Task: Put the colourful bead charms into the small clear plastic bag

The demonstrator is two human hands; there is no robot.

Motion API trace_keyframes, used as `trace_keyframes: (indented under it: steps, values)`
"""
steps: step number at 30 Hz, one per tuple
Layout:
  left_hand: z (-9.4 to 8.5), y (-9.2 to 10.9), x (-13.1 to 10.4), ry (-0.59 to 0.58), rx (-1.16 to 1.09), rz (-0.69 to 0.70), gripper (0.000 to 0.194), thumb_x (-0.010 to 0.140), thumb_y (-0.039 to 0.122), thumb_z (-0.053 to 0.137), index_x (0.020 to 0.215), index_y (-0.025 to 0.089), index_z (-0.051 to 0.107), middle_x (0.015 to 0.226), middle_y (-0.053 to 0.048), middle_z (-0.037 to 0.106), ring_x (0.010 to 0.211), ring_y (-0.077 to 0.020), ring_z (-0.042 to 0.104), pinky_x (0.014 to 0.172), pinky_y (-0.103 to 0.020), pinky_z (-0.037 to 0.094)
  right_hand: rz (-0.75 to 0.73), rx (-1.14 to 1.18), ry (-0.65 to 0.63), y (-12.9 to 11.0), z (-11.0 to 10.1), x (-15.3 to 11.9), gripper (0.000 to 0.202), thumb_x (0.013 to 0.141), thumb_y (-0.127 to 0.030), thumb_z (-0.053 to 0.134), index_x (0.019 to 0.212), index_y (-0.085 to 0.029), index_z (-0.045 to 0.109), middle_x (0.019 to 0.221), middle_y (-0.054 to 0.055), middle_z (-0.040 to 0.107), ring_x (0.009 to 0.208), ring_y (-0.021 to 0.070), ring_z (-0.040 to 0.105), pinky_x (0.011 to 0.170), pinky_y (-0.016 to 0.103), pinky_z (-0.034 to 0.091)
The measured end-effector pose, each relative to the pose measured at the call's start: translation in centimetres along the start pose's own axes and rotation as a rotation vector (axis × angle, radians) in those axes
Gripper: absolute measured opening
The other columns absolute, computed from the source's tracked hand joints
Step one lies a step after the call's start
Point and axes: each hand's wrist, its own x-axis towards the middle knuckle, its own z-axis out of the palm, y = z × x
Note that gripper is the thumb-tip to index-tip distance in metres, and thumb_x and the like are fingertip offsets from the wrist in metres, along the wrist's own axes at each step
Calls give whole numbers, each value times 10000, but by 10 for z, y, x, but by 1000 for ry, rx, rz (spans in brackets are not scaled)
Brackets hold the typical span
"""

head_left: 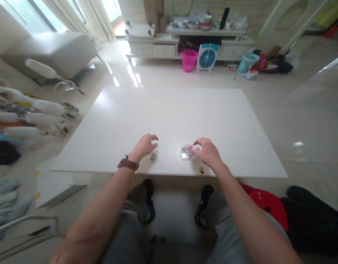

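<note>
On the white table, a small clear compartment box lies near the front edge, with small pink and other coloured pieces in some of its compartments. My right hand is at the box's right side, thumb and forefinger apart, and I see nothing between them. Whether the fingertips touch the box I cannot tell. My left hand hovers to the left with fingers curved and apart, holding nothing. Just below it sits a little cluster of green, orange and pink pieces. A tiny yellow figure lies by the front edge, below my right hand.
The white table stretches away in front of me. Beyond it stand a pink basket, a blue and white fan and a light blue basket. At the left is a rack with white padded ends; a red stool is at the right.
</note>
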Motion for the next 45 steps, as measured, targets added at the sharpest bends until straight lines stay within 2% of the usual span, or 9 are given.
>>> trace_keyframes:
  steps: [3,8,10,15,19,25,33,40,45]
  values:
    - [-1,-17,-13,-94,8,-58,335,787,257,667,1109,174,701,1075,-88,628,929,-212,636,916,-335,501,7,-12,-7,-2,-5,-11,217,803,-103,524,925,-184,684,1023,69,676,1019,218,562,949,338,414]
    - [15,-30,-34,-180,19,-10,673,603,297,844,1239,205,644,1130,-78,536,991,-224,605,997,-337,470,-3,-39,-17,-3,-4,-20,218,804,-99,532,930,-187,686,1031,70,674,1031,216,557,960,334,405]
    - [23,-31,-39,-166,19,11,601,612,246,831,1186,210,656,1116,-74,527,965,-213,596,995,-335,467,-14,-41,-22,-4,-3,-20,204,816,-112,533,929,-188,686,1032,72,672,1039,216,557,966,334,401]
    - [36,-30,-40,-105,2,30,177,772,170,661,948,188,675,983,-69,572,828,-185,589,871,-318,498,-27,-20,-35,-6,-2,-16,187,835,-134,538,931,-193,687,1014,65,666,1027,215,556,952,331,403]
    - [40,-26,-30,-97,27,47,77,814,201,633,863,187,692,921,-72,616,812,-192,598,833,-326,506,-34,-2,-30,-7,-4,-14,158,844,-141,557,918,-199,684,1014,60,666,1022,212,553,944,332,403]
    - [43,-17,-19,-112,61,83,101,774,174,658,848,182,726,896,-80,648,811,-204,620,817,-338,511,-46,-13,-43,-11,-7,-19,151,858,-151,567,928,-195,693,1015,68,667,1025,217,551,954,330,398]
    - [39,-2,-22,-140,72,77,195,725,106,641,881,178,735,932,-83,651,839,-201,637,833,-316,524,-70,-48,-83,-5,-4,-29,170,871,-148,546,936,-189,698,996,70,659,1007,214,550,953,331,401]
    - [28,-7,-16,-178,65,39,272,804,168,588,1044,194,715,1010,-93,674,887,-204,660,878,-320,513,-72,-43,-77,-6,-6,-28,152,877,-169,561,940,-190,698,998,74,652,1018,217,553,947,328,408]
    - [23,-9,-15,-222,54,22,410,770,54,531,1128,176,688,1072,-103,673,954,-205,662,903,-307,500,-64,-56,-99,-6,-5,-28,160,874,-153,555,935,-193,697,995,70,653,1028,217,550,953,327,404]
